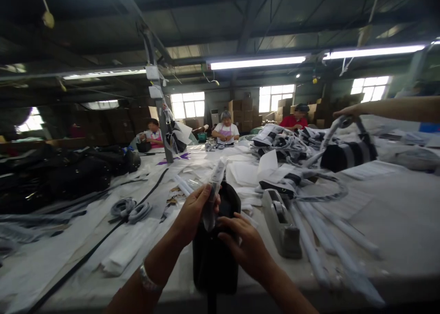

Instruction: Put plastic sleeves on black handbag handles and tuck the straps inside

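My left hand [192, 212] is closed around a clear plastic-wrapped strip [213, 191] that stands nearly upright. My right hand [242, 244] curls its fingers at the lower end of that strip and over the top of a black bag [215, 259], which stands upright on the near edge of the white table [395, 213]. A metal bracelet [148, 279] sits on my left wrist. What the right fingers pinch is partly hidden.
A grey tape dispenser [280, 222] stands right of the bag, with several long white wrapped strips [330, 236] beside it. Coiled grey straps [130, 209] and black bags [68, 172] lie to the left. Another person's arm [388, 107] lifts a striped bag [347, 151]. Three seated workers are at the far end.
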The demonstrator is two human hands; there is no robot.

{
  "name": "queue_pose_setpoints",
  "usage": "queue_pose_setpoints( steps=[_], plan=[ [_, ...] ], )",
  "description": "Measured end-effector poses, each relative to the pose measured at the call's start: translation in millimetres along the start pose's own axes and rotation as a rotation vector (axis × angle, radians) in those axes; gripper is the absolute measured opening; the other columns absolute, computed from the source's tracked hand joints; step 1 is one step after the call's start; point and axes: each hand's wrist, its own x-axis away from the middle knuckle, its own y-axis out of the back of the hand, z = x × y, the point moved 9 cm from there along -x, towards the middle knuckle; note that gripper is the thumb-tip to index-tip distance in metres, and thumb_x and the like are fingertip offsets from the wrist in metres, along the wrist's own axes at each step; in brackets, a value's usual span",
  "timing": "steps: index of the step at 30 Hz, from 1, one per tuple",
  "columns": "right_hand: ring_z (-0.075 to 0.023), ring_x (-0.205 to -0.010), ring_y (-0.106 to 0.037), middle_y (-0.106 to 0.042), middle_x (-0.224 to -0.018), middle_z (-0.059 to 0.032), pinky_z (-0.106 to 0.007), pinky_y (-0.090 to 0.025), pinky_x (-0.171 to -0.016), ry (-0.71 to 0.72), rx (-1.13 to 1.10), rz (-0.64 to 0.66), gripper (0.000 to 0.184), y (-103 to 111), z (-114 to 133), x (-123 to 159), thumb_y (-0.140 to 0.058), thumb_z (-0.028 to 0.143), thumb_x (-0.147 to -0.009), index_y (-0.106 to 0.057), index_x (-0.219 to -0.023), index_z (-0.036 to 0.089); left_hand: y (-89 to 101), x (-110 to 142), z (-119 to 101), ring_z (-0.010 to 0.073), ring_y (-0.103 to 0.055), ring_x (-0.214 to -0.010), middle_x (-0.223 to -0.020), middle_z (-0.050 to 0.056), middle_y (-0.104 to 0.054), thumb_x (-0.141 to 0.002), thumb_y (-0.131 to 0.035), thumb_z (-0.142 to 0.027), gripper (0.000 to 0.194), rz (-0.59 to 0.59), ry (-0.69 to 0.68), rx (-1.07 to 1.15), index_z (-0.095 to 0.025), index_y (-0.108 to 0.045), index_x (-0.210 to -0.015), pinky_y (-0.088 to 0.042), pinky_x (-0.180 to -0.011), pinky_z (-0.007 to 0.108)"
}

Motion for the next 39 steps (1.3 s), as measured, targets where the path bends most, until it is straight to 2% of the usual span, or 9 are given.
queue_pose_setpoints(
  steps=[5, 8, 12, 16, 21, 25, 29, 33, 39],
  plan=[
    [-0.0236, -0.117, -0.059, -0.065, -0.127, -0.0107, -0.038, -0.046, -0.101, -0.173, 0.070, -0.311, 0.037, 42, -36, -64, -0.054, 0.028, -0.093, -0.056, -0.129, 0.018, -3.1, 6, 1, 0.0087, -0.054, -0.060, -0.076, 0.001, -0.062, -0.089, -0.060, -0.047, 0.037, -0.018, 0.013, 0.089, -0.015, -0.067, -0.104, -0.046, -0.058, 0.019],
    [-0.0225, -0.124, -0.054, -0.056, -0.138, -0.0115, -0.033, -0.047, -0.099, -0.260, 0.155, -0.199, 0.058, 30, -63, -120, -0.062, 0.023, -0.088, -0.042, -0.142, 0.017, -9.1, 11, 0, 0.0095, -0.053, -0.060, -0.076, 0.002, -0.062, -0.088, -0.060, -0.049, 0.039, 0.000, -0.001, 0.109, -0.014, -0.067, -0.104, -0.046, -0.059, 0.020],
    [-0.0211, -0.094, -0.067, -0.072, -0.102, -0.0065, -0.035, -0.052, -0.085, -0.332, 0.200, -0.009, 0.024, 2, -96, -157, -0.070, 0.022, -0.084, -0.066, -0.107, 0.016, -13.3, 18, -7, 0.0088, -0.050, -0.059, -0.073, 0.001, -0.059, -0.089, -0.060, -0.047, 0.037, 0.027, -0.022, 0.164, -0.013, -0.067, -0.102, -0.043, -0.056, 0.020],
    [-0.0189, -0.084, -0.068, -0.072, -0.091, -0.0043, -0.035, -0.053, -0.080, -0.368, 0.226, 0.080, 0.013, -7, -109, -149, -0.066, 0.025, -0.088, -0.069, -0.094, 0.013, -13.4, 26, -14, 0.0082, -0.050, -0.058, -0.072, 0.001, -0.060, -0.092, -0.056, -0.046, 0.036, 0.042, -0.064, 0.188, -0.013, -0.068, -0.100, -0.041, -0.055, 0.019],
    [-0.0227, -0.108, -0.065, -0.062, -0.129, -0.0146, -0.032, -0.052, -0.087, -0.328, 0.215, -0.059, 0.043, 18, -72, -101, -0.049, 0.028, -0.094, -0.052, -0.134, 0.014, -4.3, 35, -7, 0.0157, -0.065, -0.081, -0.091, 0.007, -0.070, -0.092, -0.058, -0.044, 0.033, 0.042, -0.132, 0.087, -0.014, -0.067, -0.101, -0.049, -0.073, 0.023],
    [-0.0258, -0.092, -0.072, -0.076, -0.103, -0.0054, -0.033, -0.058, -0.076, -0.256, 0.173, -0.153, 0.038, 35, -40, -34, -0.051, 0.051, -0.091, -0.070, -0.114, 0.026, 13.4, 52, 16, 0.0238, -0.066, -0.102, -0.108, 0.011, -0.072, -0.087, -0.067, -0.036, 0.035, 0.055, -0.134, 0.016, -0.015, -0.067, -0.115, -0.049, -0.091, 0.031],
    [-0.0260, -0.096, -0.072, -0.075, -0.108, -0.0011, -0.031, -0.061, -0.072, -0.034, 0.112, 0.046, 0.034, 3, -8, 2, -0.059, 0.051, -0.087, -0.070, -0.114, 0.033, 39.1, 73, 34, 0.0266, -0.066, -0.107, -0.112, 0.011, -0.072, -0.086, -0.068, -0.031, 0.032, -0.041, -0.157, -0.133, -0.016, -0.070, -0.114, -0.049, -0.097, 0.036],
    [-0.0261, -0.092, -0.072, -0.074, -0.109, -0.0025, -0.030, -0.061, -0.067, 0.010, 0.161, 0.005, 0.037, -11, 2, 1, -0.065, 0.052, -0.082, -0.069, -0.112, 0.032, 80.3, 86, 48, 0.0241, -0.071, -0.094, -0.102, 0.011, -0.076, -0.089, -0.062, -0.034, 0.027, -0.157, -0.112, -0.368, -0.016, -0.074, -0.106, -0.055, -0.084, 0.032],
    [-0.0224, -0.084, -0.073, -0.073, -0.111, -0.0008, -0.023, -0.054, -0.049, -0.055, 0.199, -0.019, 0.030, -10, -8, 2, -0.059, 0.056, -0.085, -0.075, -0.096, 0.033, 222.6, 98, 51, 0.0236, -0.070, -0.089, -0.101, 0.011, -0.075, -0.087, -0.056, -0.031, 0.027, -0.573, 0.050, -0.934, -0.016, -0.071, -0.105, -0.052, -0.080, 0.032]
  ],
)
